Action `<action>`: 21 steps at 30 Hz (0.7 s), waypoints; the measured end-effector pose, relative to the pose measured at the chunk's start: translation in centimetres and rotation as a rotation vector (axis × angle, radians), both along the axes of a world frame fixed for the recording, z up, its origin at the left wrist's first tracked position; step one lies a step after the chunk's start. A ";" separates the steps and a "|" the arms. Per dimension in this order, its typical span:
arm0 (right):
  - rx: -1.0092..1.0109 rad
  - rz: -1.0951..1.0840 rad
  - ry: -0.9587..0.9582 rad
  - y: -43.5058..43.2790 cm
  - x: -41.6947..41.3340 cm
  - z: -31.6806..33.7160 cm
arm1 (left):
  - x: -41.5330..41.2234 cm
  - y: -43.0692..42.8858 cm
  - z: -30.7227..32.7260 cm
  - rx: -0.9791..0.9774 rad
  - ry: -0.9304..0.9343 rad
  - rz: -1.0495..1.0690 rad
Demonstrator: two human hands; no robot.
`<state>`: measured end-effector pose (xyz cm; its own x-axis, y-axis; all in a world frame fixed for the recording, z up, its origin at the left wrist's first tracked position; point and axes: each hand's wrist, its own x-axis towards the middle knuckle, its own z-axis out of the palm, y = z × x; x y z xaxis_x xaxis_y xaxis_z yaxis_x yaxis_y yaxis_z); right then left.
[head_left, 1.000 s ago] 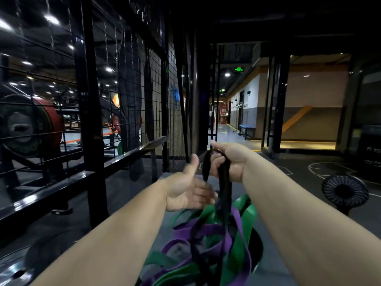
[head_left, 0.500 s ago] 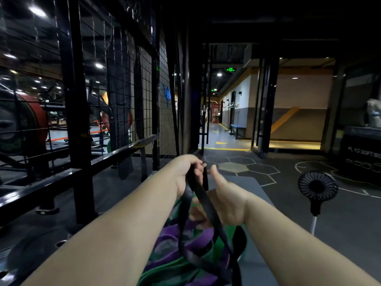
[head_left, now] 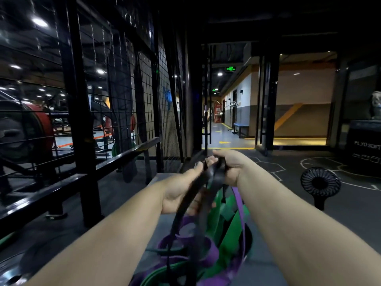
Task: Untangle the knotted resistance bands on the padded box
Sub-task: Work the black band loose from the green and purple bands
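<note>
On the box (head_left: 159, 179) — knotted black-purple-green bands (head_left: 210, 252)

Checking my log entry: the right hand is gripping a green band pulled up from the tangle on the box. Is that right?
Not quite: the head view shows the right hand gripping a black band, not green, pulled up from the tangle on the box.
</note>
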<state>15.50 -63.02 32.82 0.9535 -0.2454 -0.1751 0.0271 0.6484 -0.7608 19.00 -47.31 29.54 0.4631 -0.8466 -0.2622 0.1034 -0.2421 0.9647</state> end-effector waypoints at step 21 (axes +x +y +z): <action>-0.388 0.466 0.061 -1.1 -3.0 -4.8 | 0.7 -3.7 4.2 -0.359 0.250 0.265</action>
<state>12.51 -64.14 28.03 0.9669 0.1387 -0.2142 -0.2440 0.2562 -0.9353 19.71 -51.00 33.76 0.6340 -0.7659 -0.1070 0.3551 0.1653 0.9201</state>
